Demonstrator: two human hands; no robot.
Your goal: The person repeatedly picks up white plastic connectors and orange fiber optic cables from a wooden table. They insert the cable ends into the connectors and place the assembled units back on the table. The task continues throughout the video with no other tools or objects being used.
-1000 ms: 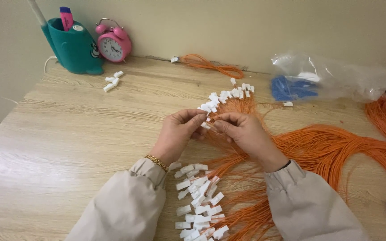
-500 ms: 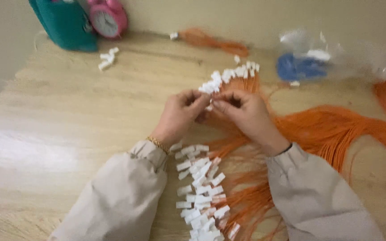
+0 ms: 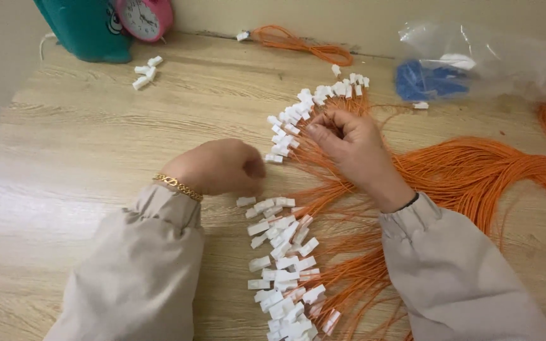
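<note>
Pinching among the orange wires near the middle of the table, the right hand has its fingers closed on a few strands just below the upper row of white connectors. The left hand is curled loosely, knuckles up, just beside that row; whether it holds anything cannot be told. A second row of white connectors runs toward the near edge between the sleeves. A likely risk is tangling: the strands fan out and cross closely, so pulling one could drag neighbours and disturb both rows. Loose white pieces lie toward the far left corner by a teal container and a pink clock; a clear bag sits toward the far right.
</note>
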